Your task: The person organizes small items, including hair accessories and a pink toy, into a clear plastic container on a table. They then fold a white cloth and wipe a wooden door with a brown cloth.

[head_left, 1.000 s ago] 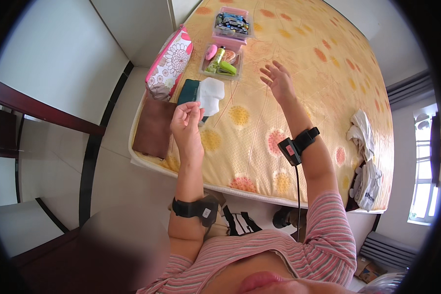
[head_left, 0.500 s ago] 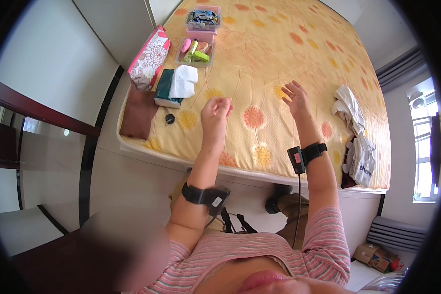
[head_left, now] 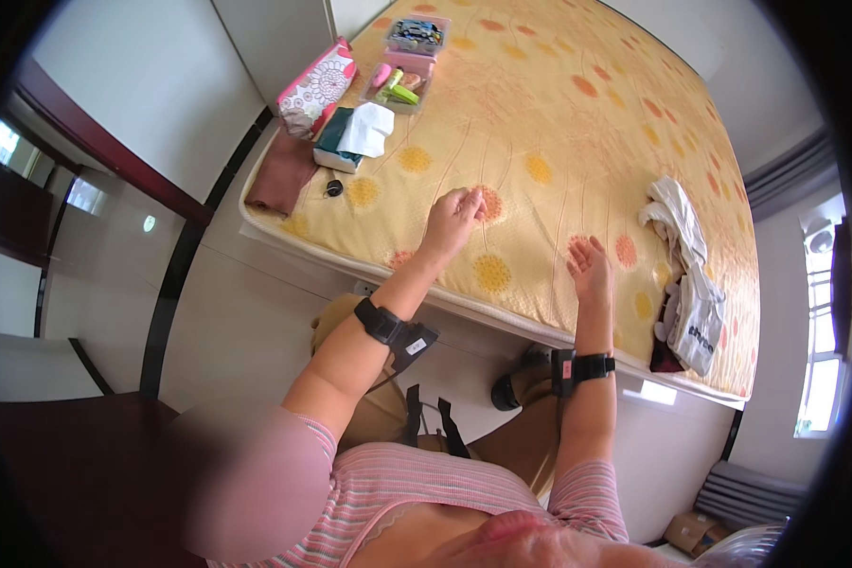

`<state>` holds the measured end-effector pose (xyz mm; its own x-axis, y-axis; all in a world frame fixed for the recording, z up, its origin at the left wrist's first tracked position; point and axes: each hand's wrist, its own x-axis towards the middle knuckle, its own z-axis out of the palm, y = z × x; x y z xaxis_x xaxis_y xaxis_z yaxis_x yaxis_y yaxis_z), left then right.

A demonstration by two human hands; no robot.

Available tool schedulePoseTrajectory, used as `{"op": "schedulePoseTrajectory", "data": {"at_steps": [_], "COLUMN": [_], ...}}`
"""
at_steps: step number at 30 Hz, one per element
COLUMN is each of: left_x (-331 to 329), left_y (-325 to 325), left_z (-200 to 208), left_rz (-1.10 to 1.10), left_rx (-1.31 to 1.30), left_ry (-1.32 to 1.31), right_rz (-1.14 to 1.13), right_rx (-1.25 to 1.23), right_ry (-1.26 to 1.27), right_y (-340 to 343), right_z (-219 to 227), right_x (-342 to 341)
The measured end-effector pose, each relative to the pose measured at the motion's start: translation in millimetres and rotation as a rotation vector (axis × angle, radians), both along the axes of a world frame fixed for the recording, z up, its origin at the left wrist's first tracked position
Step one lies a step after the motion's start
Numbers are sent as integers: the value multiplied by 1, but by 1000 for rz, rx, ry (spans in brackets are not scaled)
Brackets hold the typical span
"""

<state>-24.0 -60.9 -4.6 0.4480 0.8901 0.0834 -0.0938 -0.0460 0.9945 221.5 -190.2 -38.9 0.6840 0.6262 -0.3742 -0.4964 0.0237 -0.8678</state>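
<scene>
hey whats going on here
A person has both bare hands over a flower-patterned mattress, neither visibly holding anything. The left hand has its fingers curled in; the right hand is open. Off to the left are a tissue pack, a small round black item and a floral pouch; to the right, pale cloth items.

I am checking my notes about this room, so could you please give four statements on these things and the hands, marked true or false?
1. The left hand is holding the small black thing. False: it lies on the bed, apart from that hand.
2. A white tissue sticks out of the green pack. True.
3. The flowered pouch lies next to the pale cloth. False: the pouch is on the bed's left side, the cloth on its right.
4. The right hand is open. True.
</scene>
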Motion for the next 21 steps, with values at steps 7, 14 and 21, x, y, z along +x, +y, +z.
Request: {"op": "schedulePoseTrajectory", "data": {"at_steps": [7, 14, 21], "left_x": [6, 26, 25], "left_y": [-1, 8, 14], "left_z": [1, -10, -12], "left_rz": [31, 21, 7], "left_rx": [66, 134, 118], "left_ry": [32, 105, 152], "right_rz": [129, 186, 151], "right_rx": [29, 115, 116], "right_ry": [59, 31, -34], "right_y": [-3, -13, -13], "right_z": [20, 46, 45], "right_x": [-7, -8, -1]}}
